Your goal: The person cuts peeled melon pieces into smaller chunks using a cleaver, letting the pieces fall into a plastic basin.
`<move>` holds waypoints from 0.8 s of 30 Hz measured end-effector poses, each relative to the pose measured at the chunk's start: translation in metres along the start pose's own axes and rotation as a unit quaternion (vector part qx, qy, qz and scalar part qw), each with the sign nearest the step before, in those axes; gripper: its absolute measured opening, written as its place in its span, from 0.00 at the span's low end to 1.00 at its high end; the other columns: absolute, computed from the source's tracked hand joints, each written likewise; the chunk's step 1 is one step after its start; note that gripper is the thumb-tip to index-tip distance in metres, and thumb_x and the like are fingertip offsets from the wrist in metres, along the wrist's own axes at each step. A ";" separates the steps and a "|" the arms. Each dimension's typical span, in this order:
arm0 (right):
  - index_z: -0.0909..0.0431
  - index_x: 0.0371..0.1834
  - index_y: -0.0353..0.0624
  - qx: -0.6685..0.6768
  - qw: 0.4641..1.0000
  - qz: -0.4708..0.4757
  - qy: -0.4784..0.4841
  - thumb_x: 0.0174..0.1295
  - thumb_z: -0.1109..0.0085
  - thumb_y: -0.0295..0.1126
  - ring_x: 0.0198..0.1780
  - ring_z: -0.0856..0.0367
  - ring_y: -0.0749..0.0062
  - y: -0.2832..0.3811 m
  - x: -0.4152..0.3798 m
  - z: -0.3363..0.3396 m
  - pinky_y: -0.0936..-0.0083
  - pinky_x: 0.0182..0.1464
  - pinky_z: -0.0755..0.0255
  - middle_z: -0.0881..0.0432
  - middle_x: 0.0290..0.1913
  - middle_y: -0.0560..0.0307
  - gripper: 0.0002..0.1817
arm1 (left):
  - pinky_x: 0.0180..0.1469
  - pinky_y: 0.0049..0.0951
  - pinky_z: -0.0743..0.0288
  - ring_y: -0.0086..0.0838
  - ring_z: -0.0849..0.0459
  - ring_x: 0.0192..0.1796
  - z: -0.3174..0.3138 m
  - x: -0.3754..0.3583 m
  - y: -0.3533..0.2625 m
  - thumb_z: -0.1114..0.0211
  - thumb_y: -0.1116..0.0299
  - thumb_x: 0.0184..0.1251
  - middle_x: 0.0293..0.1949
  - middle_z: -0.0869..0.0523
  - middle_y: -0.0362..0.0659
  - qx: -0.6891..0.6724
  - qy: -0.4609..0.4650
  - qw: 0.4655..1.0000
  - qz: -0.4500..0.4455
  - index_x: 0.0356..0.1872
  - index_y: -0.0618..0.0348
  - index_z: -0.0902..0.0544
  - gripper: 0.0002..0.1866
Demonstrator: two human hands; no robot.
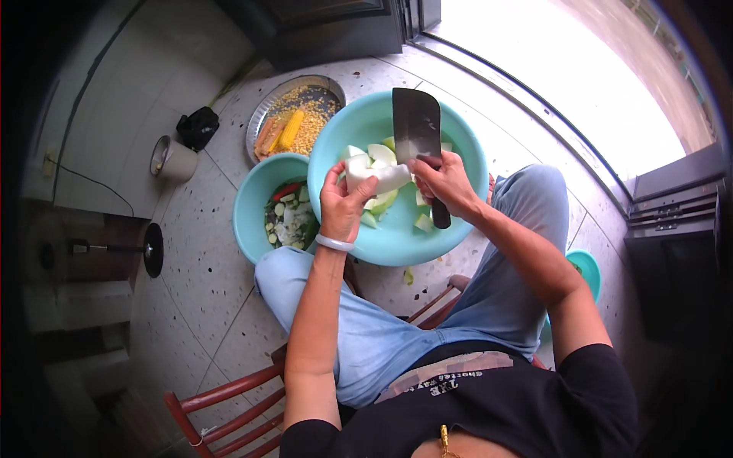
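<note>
My left hand (347, 200), with a pale bangle on its wrist, is closed on a white piece of peeled gourd (388, 179). In my right hand (449, 185) is a cleaver (416, 122), its broad dark blade pointing away from me and its handle end showing below my fingers. The right fingertips are right at the end of the gourd piece. Both hands are over a large turquoise basin (393, 253). Pale chunks of gourd, some with green skin (384, 201), lie in the basin beneath and around my hands.
A smaller turquoise bucket (246, 217) with cut vegetables stands at the left. Behind it sits a metal tray (333, 88) holding yellow corn cobs (291, 130) and loose kernels. A whitish bin (177, 162) and black bag (198, 128) are farther left. My knees flank the basin.
</note>
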State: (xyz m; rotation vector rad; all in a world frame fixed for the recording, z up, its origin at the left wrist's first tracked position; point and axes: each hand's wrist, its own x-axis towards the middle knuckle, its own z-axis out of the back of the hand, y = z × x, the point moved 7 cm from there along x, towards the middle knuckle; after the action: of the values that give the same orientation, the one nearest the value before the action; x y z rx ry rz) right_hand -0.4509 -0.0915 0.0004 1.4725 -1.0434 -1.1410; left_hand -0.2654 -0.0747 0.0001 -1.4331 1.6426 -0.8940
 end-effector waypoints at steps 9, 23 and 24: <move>0.21 0.47 0.35 -0.202 0.942 0.264 -0.050 0.55 0.32 0.29 0.26 0.17 0.69 0.038 -0.025 -0.019 0.75 0.30 0.25 0.17 0.26 0.47 0.17 | 0.57 0.37 0.26 0.33 0.21 0.53 -0.003 0.007 0.051 0.40 0.60 0.71 0.52 0.20 0.43 -0.153 0.002 0.979 0.134 0.58 0.58 0.26 0.20; 0.30 0.54 0.40 -0.422 0.839 0.343 -0.011 0.56 0.42 0.22 0.30 0.19 0.47 0.025 -0.039 -0.029 0.57 0.29 0.26 0.21 0.30 0.45 0.20 | 0.42 0.32 0.18 0.32 0.17 0.42 -0.012 0.010 0.044 0.43 0.60 0.71 0.45 0.19 0.44 -0.159 0.029 0.981 0.104 0.56 0.59 0.28 0.18; 0.30 0.54 0.40 -0.439 0.828 0.349 -0.007 0.56 0.42 0.23 0.29 0.19 0.47 0.022 -0.039 -0.031 0.58 0.29 0.26 0.21 0.30 0.45 0.21 | 0.44 0.33 0.18 0.33 0.16 0.43 -0.013 0.008 0.042 0.43 0.61 0.71 0.46 0.19 0.44 -0.148 0.013 0.984 0.096 0.57 0.59 0.28 0.19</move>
State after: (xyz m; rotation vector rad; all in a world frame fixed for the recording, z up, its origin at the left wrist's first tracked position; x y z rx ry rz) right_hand -0.4292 -0.0513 0.0308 0.2895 -0.7711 -0.8750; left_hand -0.2963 -0.0771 -0.0320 -1.4297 1.9587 -0.5805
